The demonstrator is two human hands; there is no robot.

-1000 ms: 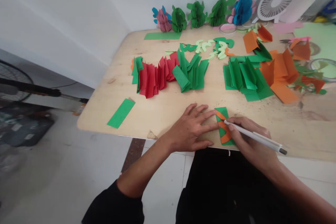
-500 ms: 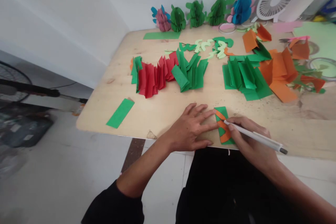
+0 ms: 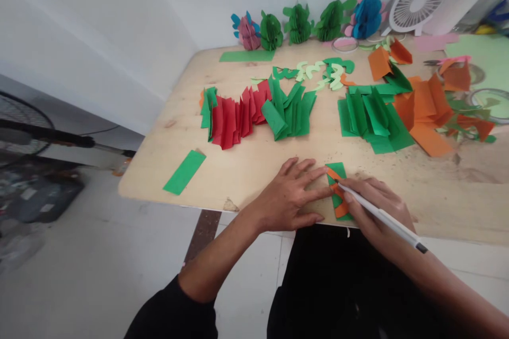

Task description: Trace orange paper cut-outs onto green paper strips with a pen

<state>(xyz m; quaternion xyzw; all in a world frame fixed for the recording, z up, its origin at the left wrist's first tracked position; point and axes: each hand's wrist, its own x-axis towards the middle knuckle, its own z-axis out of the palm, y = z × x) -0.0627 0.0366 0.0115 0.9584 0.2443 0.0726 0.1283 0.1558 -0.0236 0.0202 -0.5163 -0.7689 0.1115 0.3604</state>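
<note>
At the table's front edge lies a green paper strip (image 3: 337, 168) with a curvy orange paper cutout (image 3: 341, 211) on top of it. My left hand (image 3: 296, 193) is spread flat, its fingertips touching the left side of the cutout and strip. Between the fingers of my right hand (image 3: 377, 206) is a white pen (image 3: 384, 217), its tip at the cutout's edge and its dark end pointing down to the right. My right fingers cover part of the strip's right side.
Folded red paper (image 3: 228, 119), green folded paper (image 3: 292, 111) and orange folded paper (image 3: 427, 100) lie across the table. A loose green strip (image 3: 185, 172) is at left. Paper figures (image 3: 299, 24) and a white fan (image 3: 419, 2) stand along the wall.
The pen's tip has moved slightly up and left along the cutout, and its rear end has swung down and left. My left hand stays in place on the paper.
</note>
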